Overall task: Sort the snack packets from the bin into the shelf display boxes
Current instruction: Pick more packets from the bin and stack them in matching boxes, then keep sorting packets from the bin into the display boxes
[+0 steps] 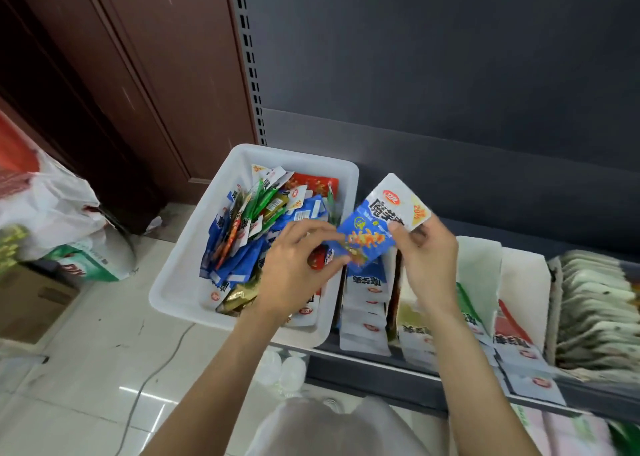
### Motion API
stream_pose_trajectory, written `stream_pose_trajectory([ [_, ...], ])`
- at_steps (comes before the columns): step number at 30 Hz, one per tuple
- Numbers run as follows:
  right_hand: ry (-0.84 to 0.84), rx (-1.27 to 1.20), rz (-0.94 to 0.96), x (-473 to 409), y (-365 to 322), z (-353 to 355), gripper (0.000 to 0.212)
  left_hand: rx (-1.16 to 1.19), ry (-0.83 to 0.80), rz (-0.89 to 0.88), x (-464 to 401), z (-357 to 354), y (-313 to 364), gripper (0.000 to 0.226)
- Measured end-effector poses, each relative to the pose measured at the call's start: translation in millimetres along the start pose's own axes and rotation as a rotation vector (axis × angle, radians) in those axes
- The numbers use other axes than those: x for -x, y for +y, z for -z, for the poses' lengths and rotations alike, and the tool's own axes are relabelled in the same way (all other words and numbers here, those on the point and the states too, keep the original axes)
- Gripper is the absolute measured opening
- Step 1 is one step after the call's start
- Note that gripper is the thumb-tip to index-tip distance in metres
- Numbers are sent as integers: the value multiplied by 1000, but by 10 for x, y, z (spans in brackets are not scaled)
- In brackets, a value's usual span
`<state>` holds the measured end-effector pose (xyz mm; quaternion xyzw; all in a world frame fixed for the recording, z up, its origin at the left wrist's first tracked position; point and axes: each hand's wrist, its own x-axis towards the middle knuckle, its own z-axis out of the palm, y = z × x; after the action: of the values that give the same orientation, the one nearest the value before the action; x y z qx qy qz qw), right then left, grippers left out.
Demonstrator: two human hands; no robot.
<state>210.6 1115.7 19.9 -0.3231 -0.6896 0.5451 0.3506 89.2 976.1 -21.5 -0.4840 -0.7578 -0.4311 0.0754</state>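
Both hands meet just right of the frame's centre, over the gap between the bin and the first display box. The right hand pinches a blue-and-white packet by its right edge, thumb on the printed face, and holds it tilted with the label toward the camera, probably so the flavour can be read before choosing a box. The left hand has its fingers curled; thumb and fingertips touch the packet's lower left corner, and something small and red sits under the palm, though I cannot tell whether that is a second packet held or one lying in the bin. Two hands on one packet suggests squaring it up or passing it across.

The bin is white plastic, set at the left end of the shelf, and is still well filled with a loose heap of blue, green, red and gold packets, so the sorting looks far from done. Directly below the held packet stands a box of matching blue-and-white packets, filed upright in a row; that seems the likely home. Further right are boxes with green and red trims, then a row of pale packets at the right edge.

The shelf unit is dark grey with a slotted upright in the upper middle. A brown door fills the upper left. The floor is glossy pale tile, with a cable across it, white bags and a cardboard carton at the left.
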Motion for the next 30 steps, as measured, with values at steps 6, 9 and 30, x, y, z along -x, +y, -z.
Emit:
stream_pose_trajectory([
  [6, -88, 325, 204, -36, 243, 173, 22, 170, -115, 203, -170, -137, 16, 33],
  [9, -179, 442, 299, -59, 389, 96, 24, 160, -189, 177, -205, -243, -9, 29],
  [30, -299, 311, 112, 123, 99, -208, 20, -10, 169, 384, 290, 259, -347, 8],
])
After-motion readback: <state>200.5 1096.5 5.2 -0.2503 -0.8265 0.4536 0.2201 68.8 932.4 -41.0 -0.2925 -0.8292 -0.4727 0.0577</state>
